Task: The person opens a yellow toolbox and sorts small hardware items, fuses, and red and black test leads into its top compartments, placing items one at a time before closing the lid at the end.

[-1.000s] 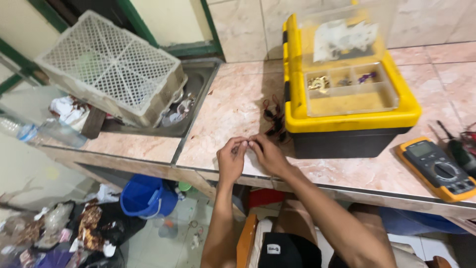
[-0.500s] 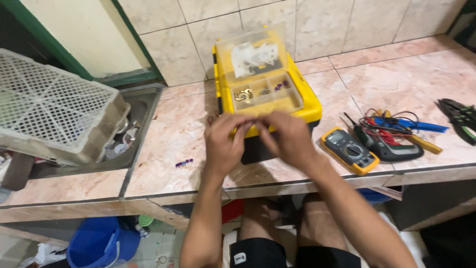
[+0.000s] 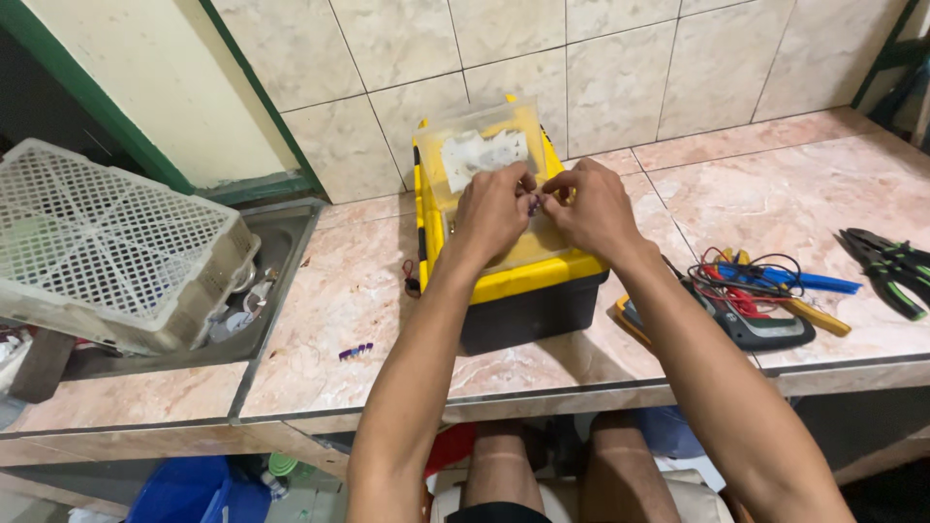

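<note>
Change: both hands have lifted off the desk edge and now sit higher, right over the open yellow toolbox, and the view has swung so the box is dead centre.
Left hand (image 3: 492,208): raised over the box, fingers curled in, grip pressed together on a tiny dark piece (image 3: 535,203) held between the two hands.
Right hand (image 3: 593,205): facing the left one, knuckles up, its fingertips pinching that same tiny piece from the other side; the two hands touch at the fingertips.
Tiny piece: too small to name, held in the air just above the box's tray, in front of the raised clear lid.
Yellow toolbox (image 3: 523,276): yellow top, black base, standing on the pink tiled desk (image 3: 320,310) near its front edge, clear lid (image 3: 477,145) tipped back toward the wall.
Right of the box: a multimeter (image 3: 751,324) just beside it, under a tangle of red and black leads, with a blue-handled tool and a yellow-handled one lying close.
Far right: green-handled pliers (image 3: 886,263), well apart from the hands.
Left of the box: small purple bits (image 3: 356,352) lying loose on the desk.
Further left: a white lattice crate (image 3: 107,242) resting tilted over a sunken sink (image 3: 286,242).
</note>
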